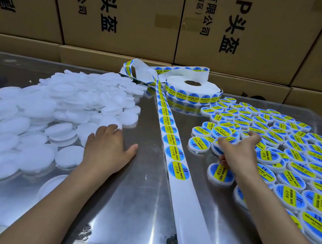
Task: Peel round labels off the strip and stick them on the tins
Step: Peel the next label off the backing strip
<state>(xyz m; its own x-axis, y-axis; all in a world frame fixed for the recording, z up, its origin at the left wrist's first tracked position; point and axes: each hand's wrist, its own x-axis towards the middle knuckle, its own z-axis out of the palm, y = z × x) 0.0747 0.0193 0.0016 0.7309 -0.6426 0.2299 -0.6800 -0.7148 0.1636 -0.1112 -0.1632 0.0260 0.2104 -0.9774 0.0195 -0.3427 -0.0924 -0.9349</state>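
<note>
Where the white strip (175, 145) runs down the middle of the steel table (134, 212), blue-and-yellow round labels (178, 170) sit on it in a single row, the nearest one level with the wrists, and below that the backing is bare white to the near edge. At its far end the strip loops loosely and joins the roll (192, 91), which lies flat near the back of the table with labels showing round its side. Right of the strip lie the labelled tins (291, 195), many white round ones spread flat and partly overlapping, each with a label on top. The right hand (237, 152) reaches among them, fingers spread and bent over the tins; a tin (217, 149) lies just under the fingertips, but whether the hand grips it I cannot tell. Left of the strip is a heap of plain white tins (53, 110), piled on one another. The left hand (108, 147) lies flat at the heap's near edge, fingers straight and close together, thumb out, fingertips touching one plain tin (111, 124). Behind the table stand stacked cardboard boxes (120, 11) with black print.
</note>
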